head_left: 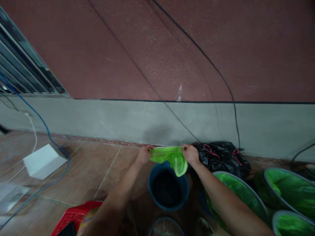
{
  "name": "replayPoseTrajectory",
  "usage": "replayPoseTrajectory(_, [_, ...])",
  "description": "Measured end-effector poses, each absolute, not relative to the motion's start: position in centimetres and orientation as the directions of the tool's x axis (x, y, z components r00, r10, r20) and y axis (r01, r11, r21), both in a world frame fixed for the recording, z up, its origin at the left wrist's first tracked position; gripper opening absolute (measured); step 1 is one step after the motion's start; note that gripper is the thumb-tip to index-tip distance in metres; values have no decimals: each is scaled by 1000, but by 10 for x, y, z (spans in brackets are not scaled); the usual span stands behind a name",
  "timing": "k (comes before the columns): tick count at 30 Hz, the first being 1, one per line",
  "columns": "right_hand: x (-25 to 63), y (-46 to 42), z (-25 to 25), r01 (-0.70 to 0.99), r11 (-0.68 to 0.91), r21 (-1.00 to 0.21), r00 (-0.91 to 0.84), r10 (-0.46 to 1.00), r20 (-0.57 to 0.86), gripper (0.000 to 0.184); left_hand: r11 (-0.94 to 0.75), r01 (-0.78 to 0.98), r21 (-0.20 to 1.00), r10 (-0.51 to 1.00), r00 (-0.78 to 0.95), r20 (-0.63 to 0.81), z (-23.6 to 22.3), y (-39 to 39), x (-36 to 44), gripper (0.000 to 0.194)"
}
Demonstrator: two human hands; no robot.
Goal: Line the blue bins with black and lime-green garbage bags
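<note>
A bright green plastic bag (169,154) is stretched between my two hands, its loose part hanging down on the right side. My left hand (144,154) pinches its left end, and my right hand (190,153) grips the right end. Just below the bag stands a round blue bucket (152,196), its inside dark, so I cannot tell what it holds. The bag hangs over the bucket's far rim. Close to my right hand, a black plastic bag (223,155) with pink ties lies against the wall.
Green-lined bins (242,190) stand at the right. A red basket (71,216) is at the lower left. A blue cable (68,160) runs over the tiled floor past a folded white board (44,160). Black cables (231,91) hang down the wall.
</note>
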State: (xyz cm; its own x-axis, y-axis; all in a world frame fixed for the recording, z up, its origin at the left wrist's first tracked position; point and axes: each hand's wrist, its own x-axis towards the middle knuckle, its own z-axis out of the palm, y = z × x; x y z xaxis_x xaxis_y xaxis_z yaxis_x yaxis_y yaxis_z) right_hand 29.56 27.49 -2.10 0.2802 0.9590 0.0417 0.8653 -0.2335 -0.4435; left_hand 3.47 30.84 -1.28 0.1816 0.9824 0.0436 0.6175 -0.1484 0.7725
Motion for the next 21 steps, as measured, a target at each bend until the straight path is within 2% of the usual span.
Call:
replayPoseTrajectory(3, [311, 264, -13, 903, -264, -338, 297, 953, 51, 26, -197, 712, 674, 980, 125, 154, -4, 305, 25, 34])
replayPoseTrajectory(6, [324, 257, -7, 900, -291, -325, 332, 940, 77, 28, -242, 681, 692, 970, 153, 189, 7, 300, 20, 21])
replayPoseTrajectory(8, [335, 254, -2, 871, -322, -371, 381, 920, 97, 30, -270, 602, 752, 958, 249, 144, 15, 296, 15, 15])
replayPoseTrajectory(11, [352, 248, 5, 819, -379, -432, 470, 874, 124, 31, -213, 461, 861, 926, 377, 27, 24, 290, 5, 21])
replayPoseTrajectory(15, [365, 237, 14, 811, -322, -488, 443, 883, 153, 28, -80, 386, 919, 916, 393, -86, 31, 285, -8, 25])
replayPoseTrajectory(18, [367, 229, 31, 790, -211, -576, 381, 904, 192, 27, -52, 544, 838, 960, 259, -109, 37, 287, -13, 24])
replayPoseTrajectory(21, [365, 218, 72, 780, -65, -622, 320, 896, 308, 22, 4, 797, 604, 996, -60, 73, 56, 295, -12, 24])
